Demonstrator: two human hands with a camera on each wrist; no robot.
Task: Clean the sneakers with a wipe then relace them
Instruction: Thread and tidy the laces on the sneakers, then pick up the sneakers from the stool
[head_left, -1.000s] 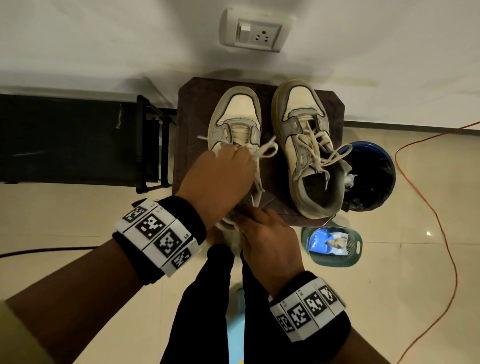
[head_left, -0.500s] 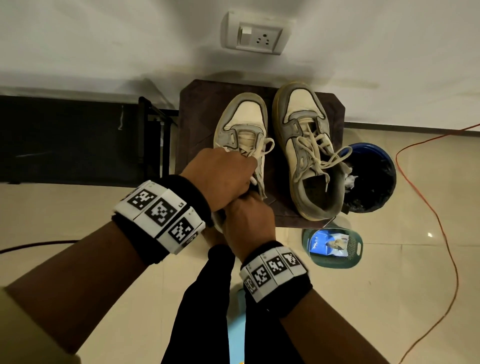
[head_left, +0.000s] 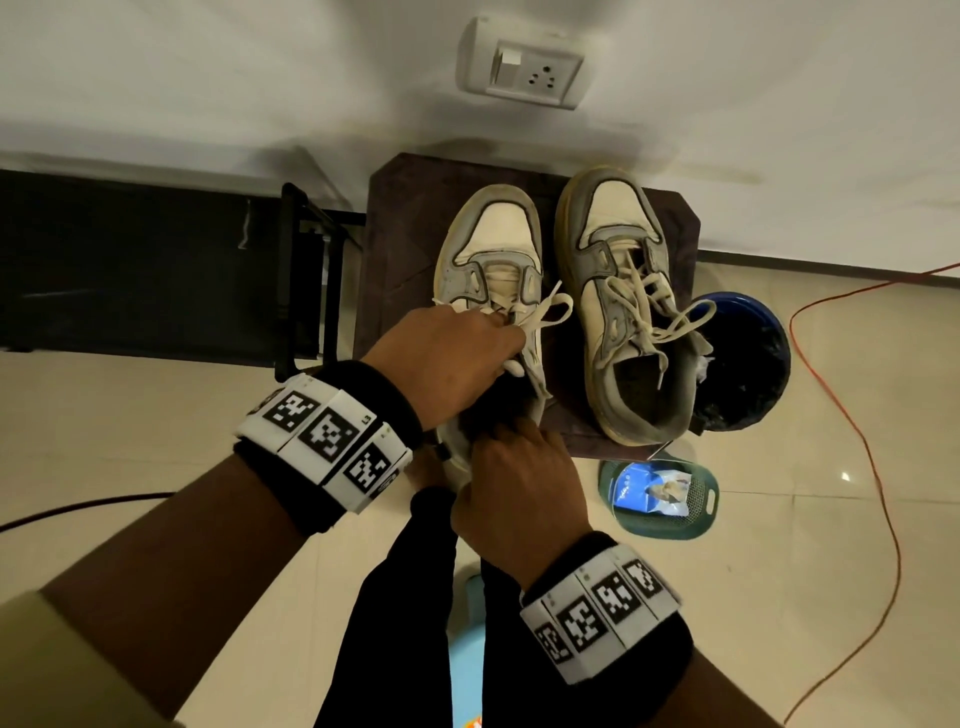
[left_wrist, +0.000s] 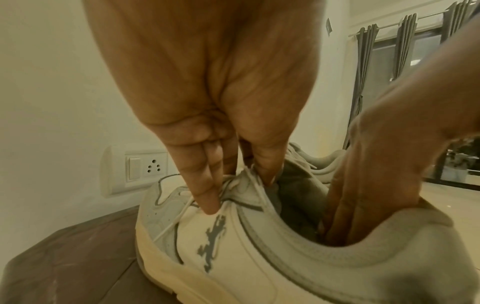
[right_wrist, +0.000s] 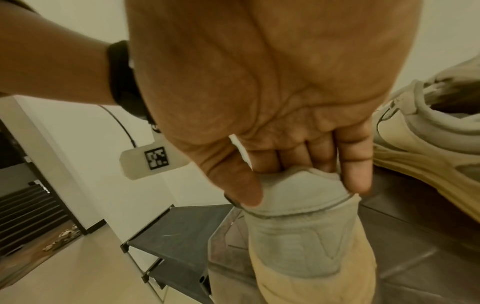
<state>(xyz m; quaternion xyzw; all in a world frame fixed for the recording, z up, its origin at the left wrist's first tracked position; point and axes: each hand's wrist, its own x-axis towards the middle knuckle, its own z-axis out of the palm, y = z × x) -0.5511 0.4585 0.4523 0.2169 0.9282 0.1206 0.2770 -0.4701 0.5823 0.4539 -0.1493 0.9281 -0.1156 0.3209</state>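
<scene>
Two worn white-and-grey sneakers stand on a dark brown stool. The left sneaker is partly laced, with loose lace loops beside its tongue. My left hand pinches that lace at the eyelets, thumb against fingers. My right hand grips the same sneaker's heel, fingers tucked inside the collar and thumb outside. A white lace end shows by that thumb. The right sneaker stands untouched, its laces loosely threaded.
A blue bin with a dark liner stands right of the stool. A green basket holding a blue wipe packet sits on the floor below it. An orange cable runs at the right, a black rack stands at the left.
My right hand went up beside the left hand near the tongue, then came back down to the heel. My left hand has stayed on the laces.
</scene>
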